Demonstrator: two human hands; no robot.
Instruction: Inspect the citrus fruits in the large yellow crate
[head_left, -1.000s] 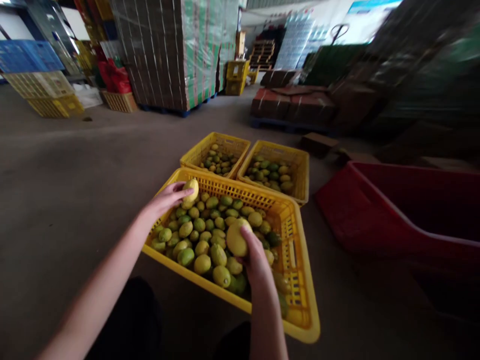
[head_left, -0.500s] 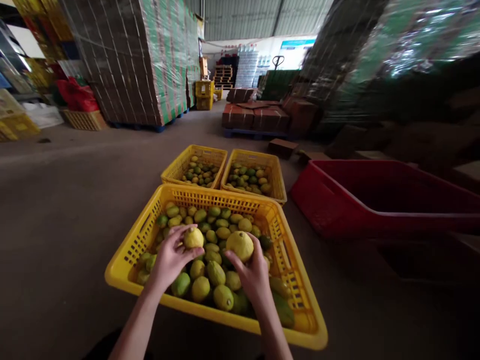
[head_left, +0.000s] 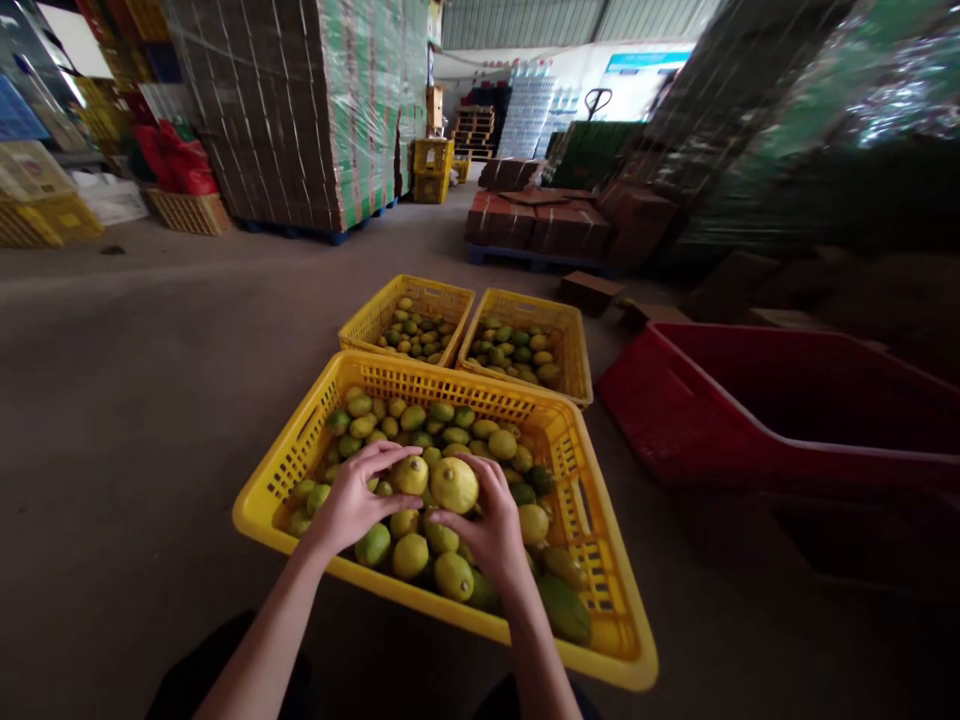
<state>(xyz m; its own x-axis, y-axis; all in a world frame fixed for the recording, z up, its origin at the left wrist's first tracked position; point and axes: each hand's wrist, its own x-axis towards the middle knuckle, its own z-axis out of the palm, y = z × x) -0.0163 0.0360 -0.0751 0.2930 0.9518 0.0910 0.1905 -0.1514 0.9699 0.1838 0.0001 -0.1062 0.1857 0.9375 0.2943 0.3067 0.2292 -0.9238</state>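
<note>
Between the thumb and fingers of my left hand [head_left: 362, 497] is a yellow lemon [head_left: 410, 475], its stem end facing me. My right hand [head_left: 491, 515] grips a larger, bumpy yellow lemon [head_left: 454, 486] the same way. The two fruits are side by side, very close together; I cannot tell whether they touch. Both hands are above a yellow plastic crate [head_left: 450, 612] holding many green and yellow lemons. In front of my hands lie a yellow lemon [head_left: 410, 556] and a greener one [head_left: 373, 545]. A long green fruit [head_left: 562, 608] lies in the near right corner.
Two more yellow crates, left [head_left: 358, 326] and right [head_left: 579, 345], stand just beyond with similar fruit. A red tub [head_left: 652, 415] is to the right. Brown boxes [head_left: 501, 218] sit on a blue pallet behind. Tall wrapped stacks [head_left: 259, 110] rise at the back left and right.
My hands have come closer together, bringing the two lemons from apart to side by side. The whole view has shifted slightly, so the background appears further right and higher.
</note>
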